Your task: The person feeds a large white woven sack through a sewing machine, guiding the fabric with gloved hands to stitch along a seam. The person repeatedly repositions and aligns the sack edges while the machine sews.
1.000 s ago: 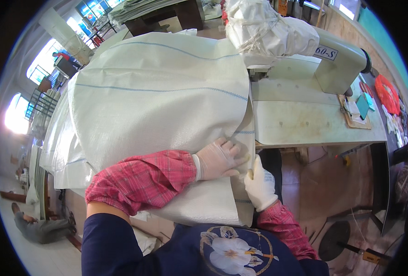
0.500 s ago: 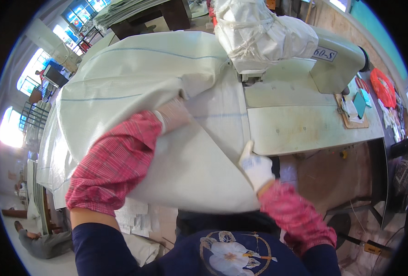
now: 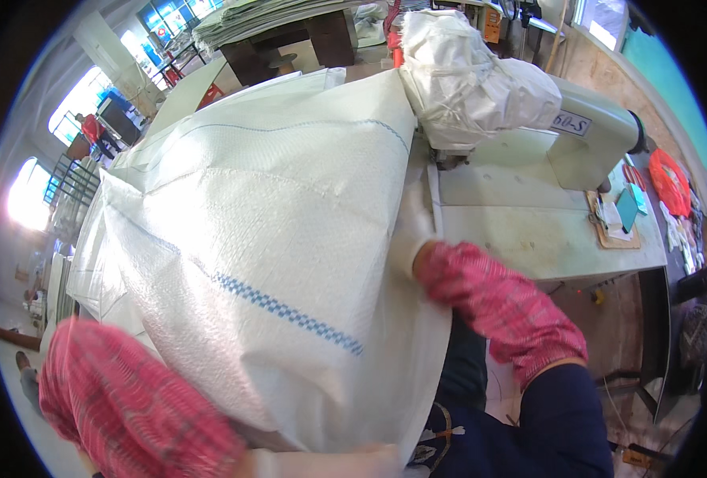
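A large white woven plastic sheet (image 3: 274, 223) with blue checked stripes lies spread over the sewing machine table, one layer folded up towards my body. My left hand (image 3: 345, 462), in a pale glove, is at the sheet's near end by the lower edge. Motion smears its fingers. My right hand (image 3: 414, 245), in a white glove, reaches in by the sheet's right edge, just short of the sewing machine head (image 3: 453, 155). Folded sheet covers most of that hand, hiding its fingers. Both forearms wear pink checked sleeves.
White cloth wraps (image 3: 473, 80) the sewing machine's upper part. On the table's right end (image 3: 520, 239) lie a clipboard (image 3: 618, 235) and a red bag (image 3: 672, 183). Stacked sheets (image 3: 274, 22) sit on a dark desk behind. A person in red (image 3: 94, 131) stands far left.
My left hand has swung from the sheet's middle down towards my body, and the upper layer has come over with it. My right hand has moved forward and left, partly under the fold.
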Tool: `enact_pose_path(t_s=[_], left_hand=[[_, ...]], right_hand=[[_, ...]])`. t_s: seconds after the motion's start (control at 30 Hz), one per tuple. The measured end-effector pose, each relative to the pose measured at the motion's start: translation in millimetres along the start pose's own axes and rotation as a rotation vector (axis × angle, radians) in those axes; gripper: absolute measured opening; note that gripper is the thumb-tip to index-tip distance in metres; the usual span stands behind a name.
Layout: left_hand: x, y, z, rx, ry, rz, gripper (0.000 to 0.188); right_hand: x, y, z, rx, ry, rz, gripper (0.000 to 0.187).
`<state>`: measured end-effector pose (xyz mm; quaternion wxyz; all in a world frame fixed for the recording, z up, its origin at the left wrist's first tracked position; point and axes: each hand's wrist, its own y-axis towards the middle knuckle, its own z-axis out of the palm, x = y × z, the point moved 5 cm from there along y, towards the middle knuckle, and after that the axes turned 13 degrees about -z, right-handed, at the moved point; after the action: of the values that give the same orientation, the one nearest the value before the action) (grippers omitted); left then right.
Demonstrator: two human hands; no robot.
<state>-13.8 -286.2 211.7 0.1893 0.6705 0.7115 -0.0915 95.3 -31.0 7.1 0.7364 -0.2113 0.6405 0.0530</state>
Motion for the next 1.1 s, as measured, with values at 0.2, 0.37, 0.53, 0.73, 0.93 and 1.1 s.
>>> enact_pose_path(t_s=[0.2, 0.37, 0.53, 0.73, 0.93, 1.1], left_hand=[[70, 141, 23, 0.05, 0.075, 0.005, 0.032], [218, 89, 84, 0.374, 0.45, -0.56, 0.073], [235, 38, 141, 0.198, 0.348, -0.582, 0.068], [229, 50, 141, 0.13, 0.403, -0.527, 0.059], [199, 62, 150, 0.128, 0.522, -0.282, 0.035], [219, 65, 91, -0.225, 0.667, -0.28, 0.02]], right_hand=[[76, -108, -72, -0.684, 1.675, -0.408, 0.042], [96, -209, -67, -0.838, 2.195, -0.852, 0.039], [67, -226, -2, -0.852, 2.462, 0.383, 0.031], [80, -182, 6, -0.399, 2.42, 0.651, 0.061], [96, -195, -21, -0.066, 2.07, 0.322, 0.066], [100, -190, -26, 0.171, 1.83, -0.073, 0.082]])
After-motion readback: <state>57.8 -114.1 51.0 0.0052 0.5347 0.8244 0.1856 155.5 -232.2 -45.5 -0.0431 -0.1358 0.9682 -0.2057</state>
